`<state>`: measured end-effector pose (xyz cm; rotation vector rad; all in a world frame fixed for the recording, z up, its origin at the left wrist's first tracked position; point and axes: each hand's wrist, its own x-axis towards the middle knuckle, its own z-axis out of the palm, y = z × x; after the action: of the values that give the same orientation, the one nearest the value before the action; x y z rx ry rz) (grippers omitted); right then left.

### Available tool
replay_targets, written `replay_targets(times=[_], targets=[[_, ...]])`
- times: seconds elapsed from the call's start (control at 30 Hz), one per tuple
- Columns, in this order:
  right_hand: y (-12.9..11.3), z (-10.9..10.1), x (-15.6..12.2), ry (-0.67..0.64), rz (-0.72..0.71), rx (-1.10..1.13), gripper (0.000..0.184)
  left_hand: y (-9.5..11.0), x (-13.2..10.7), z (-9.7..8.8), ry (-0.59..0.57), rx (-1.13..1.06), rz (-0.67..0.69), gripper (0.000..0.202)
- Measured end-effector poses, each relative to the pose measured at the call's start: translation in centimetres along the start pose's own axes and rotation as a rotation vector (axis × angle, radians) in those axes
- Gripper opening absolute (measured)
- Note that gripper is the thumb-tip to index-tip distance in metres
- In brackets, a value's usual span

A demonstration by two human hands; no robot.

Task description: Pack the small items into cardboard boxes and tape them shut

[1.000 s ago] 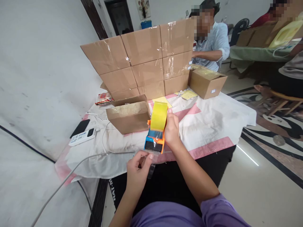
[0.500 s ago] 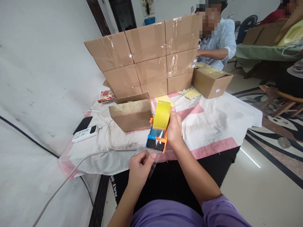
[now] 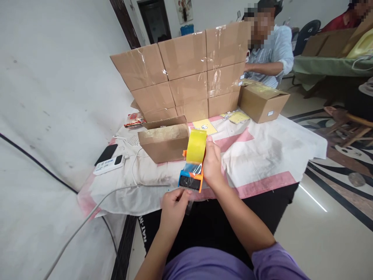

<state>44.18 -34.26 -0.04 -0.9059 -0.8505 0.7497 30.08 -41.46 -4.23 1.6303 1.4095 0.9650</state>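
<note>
My right hand (image 3: 212,161) is closed around the side of a tape dispenser (image 3: 190,182) with blue and orange parts and a yellowish roll of tape (image 3: 197,146). Just below the dispenser's black front, my left hand (image 3: 174,206) pinches the loose end of clear tape (image 3: 189,207), which hangs down beneath the thumb. Behind the dispenser and to its left, a small open cardboard box (image 3: 166,146) stands on the cloth-covered table (image 3: 262,155).
A stack of taped cardboard boxes (image 3: 188,74) rises at the back. Another box (image 3: 264,102) sits at the right, near a person in a light blue shirt (image 3: 279,50). A power strip (image 3: 109,165), dark phone (image 3: 105,154) and grey cable (image 3: 96,210) lie left.
The dispenser has shifted slightly down and left, closer to my left hand. My left thumb and fingers now sit nearer its front edge, and less loose tape shows.
</note>
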Motion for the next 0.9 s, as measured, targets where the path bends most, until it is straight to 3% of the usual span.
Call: replay_targets(times=[0.1,0.3,0.5,0.7,0.9], targets=[[-0.5,0.3,-0.2,0.071,0.052,0.039,0.056,-0.2,0.1,-0.2,0.009,0.018,0.014,0.049],[-1.7,0.5,-0.3,0.065,0.089,0.03,0.058,-0.2,0.0,-0.2,0.0,0.029,0.026,0.048],[-2.6,0.7,-1.0,0.071,0.214,0.084,0.058,-1.2,0.2,0.5,-0.028,-0.039,0.033,0.046],[-3.4,0.9,-1.4,-0.035,0.128,0.004,0.056,-2.8,1.0,0.4,-0.071,-0.102,0.047,0.041],[-2.5,-0.1,0.0,0.059,0.219,-0.004,0.052,-0.7,-1.6,0.0,-0.085,-0.16,-0.053,0.049]])
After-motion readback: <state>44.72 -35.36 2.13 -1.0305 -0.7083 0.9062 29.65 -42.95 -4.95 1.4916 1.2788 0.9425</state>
